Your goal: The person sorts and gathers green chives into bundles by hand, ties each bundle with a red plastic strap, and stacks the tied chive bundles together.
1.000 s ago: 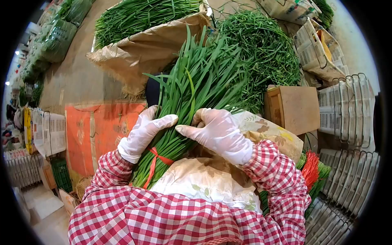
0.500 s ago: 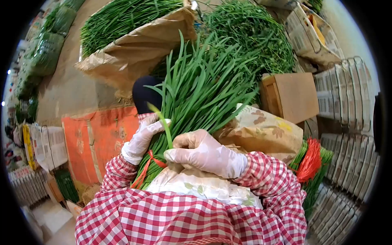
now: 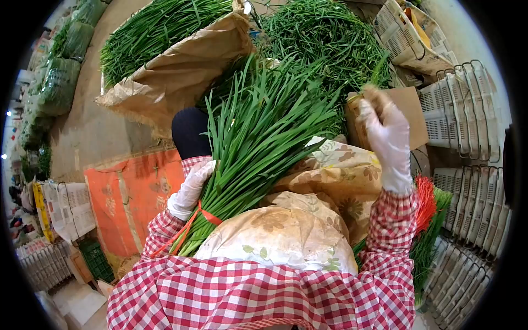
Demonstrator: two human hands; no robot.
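the bunch of greens (image 3: 258, 146) slants across the middle, clasped by the left hand (image 3: 192, 190) just beyond the red tie (image 3: 210, 218). it is likely light, with soft, easily bruised leaves (image 3: 275, 113), so the firmer stalks (image 3: 196, 237) seem the best hold. the right hand (image 3: 387, 126) is raised at the right, too blurred to tell its grip.

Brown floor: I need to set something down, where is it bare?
Floor is bare between the wrapped bags and the tan liner. Crowded: beyond and right of the tied bundle, with loose greens, a box and white crates.
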